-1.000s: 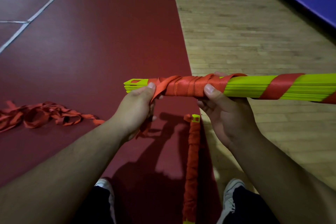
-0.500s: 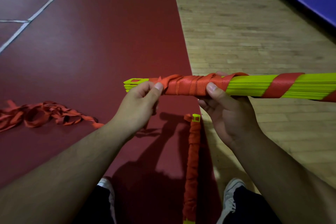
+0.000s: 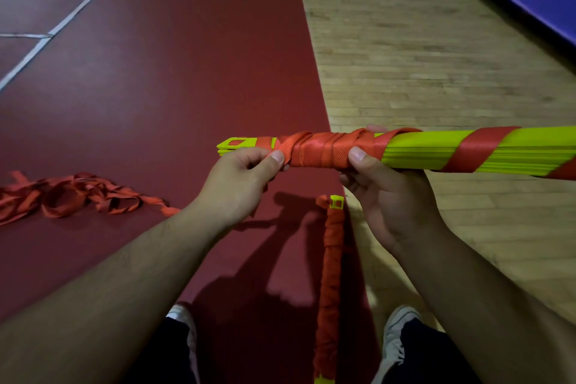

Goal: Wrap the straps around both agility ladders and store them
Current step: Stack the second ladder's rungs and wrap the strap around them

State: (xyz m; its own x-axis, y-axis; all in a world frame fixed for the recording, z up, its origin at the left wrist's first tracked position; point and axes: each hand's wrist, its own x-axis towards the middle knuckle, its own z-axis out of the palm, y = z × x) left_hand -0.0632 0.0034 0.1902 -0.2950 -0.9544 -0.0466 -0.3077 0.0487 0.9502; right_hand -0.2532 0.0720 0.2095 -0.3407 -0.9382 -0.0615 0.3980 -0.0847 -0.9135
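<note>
While gripped level across mid-frame, held ladder (image 3: pixel 467 150): yellow rungs stacked flat, running off the right edge, left tip poking out just past the left hand.
Strap (image 3: pixel 321 151): orange, wound tight in many turns near the left end, then spiralling in wide turns toward the right edge.
Left hand (image 3: pixel 237 184): clenched in a pinch on the strap at the left edge of the tight turns, thumb on top.
Right hand (image 3: pixel 389 193): grasping the bundle from below, thumb pressed on the right edge of the tight turns.
Second ladder (image 3: pixel 332 259): down on the floor, lower centre, between the shoes, wrapped orange almost end to end, yellow tip showing. Looks finished.
Loose strap pile (image 3: pixel 78 193): heaped on the red floor (image 3: pixel 187 72) at centre left, tail running toward the left forearm; joined to the held bundle or not, cannot tell.
Step in hand, at a guess: cinching or tucking the strap end.
Risk one: slack through the tight turns, from a slipped pinch before any tuck.
Risk two: rungs fanning out at the right, from those wide, sparse turns and a one-handed hold.
Risk three: a snag or sudden tug, from the trailing tail near the feet.
</note>
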